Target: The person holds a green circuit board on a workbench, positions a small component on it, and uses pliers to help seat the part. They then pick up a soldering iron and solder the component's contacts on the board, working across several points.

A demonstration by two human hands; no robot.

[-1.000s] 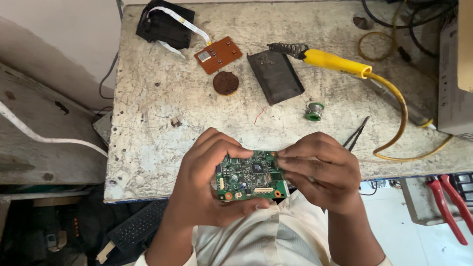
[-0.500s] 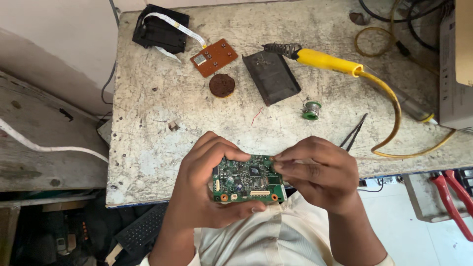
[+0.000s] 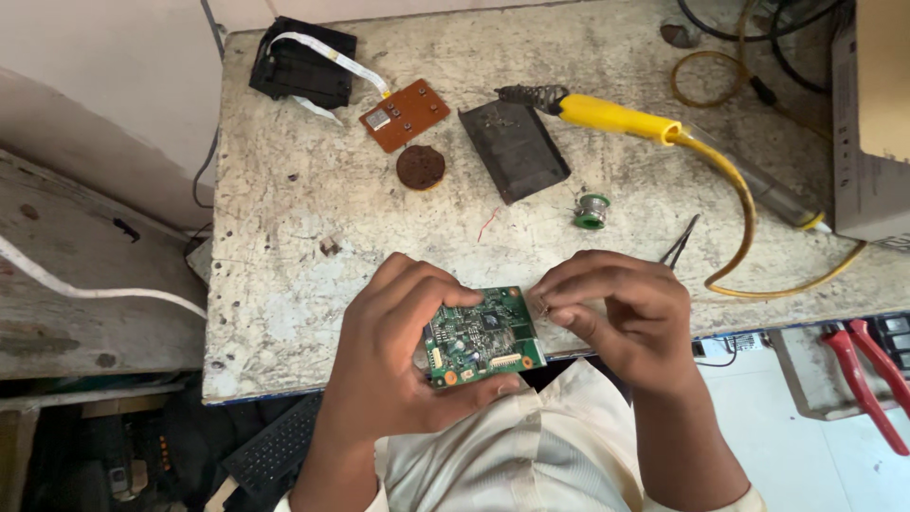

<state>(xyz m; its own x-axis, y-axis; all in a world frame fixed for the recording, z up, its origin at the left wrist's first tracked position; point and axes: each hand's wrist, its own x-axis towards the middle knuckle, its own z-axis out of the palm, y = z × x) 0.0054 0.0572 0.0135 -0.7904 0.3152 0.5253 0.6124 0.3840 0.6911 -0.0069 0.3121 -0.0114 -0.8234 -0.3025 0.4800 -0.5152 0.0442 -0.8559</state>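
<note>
My left hand [image 3: 393, 365] grips a small green circuit board [image 3: 482, 337] from its left side and underneath, holding it face up over the near edge of the workbench [image 3: 284, 237]. My right hand [image 3: 621, 313] has its fingers curled at the board's right edge, fingertips pinched together and touching the board there. Whether something tiny sits between those fingertips is too small to tell. Black tweezers [image 3: 681, 241] lie on the bench just beyond my right hand.
On the bench lie a yellow-handled soldering iron [image 3: 616, 118] with its yellow cable, a dark flat case [image 3: 515, 150], a small solder spool [image 3: 591, 210], a brown round disc [image 3: 420, 167], an orange board [image 3: 404, 115] and a black part with ribbon cable [image 3: 303, 68]. Red-handled pliers [image 3: 867, 374] are at lower right.
Both hands and the green board stay in nearly the same pose; my right fingertips have shifted slightly at the board's right edge. The view has drifted a little.
</note>
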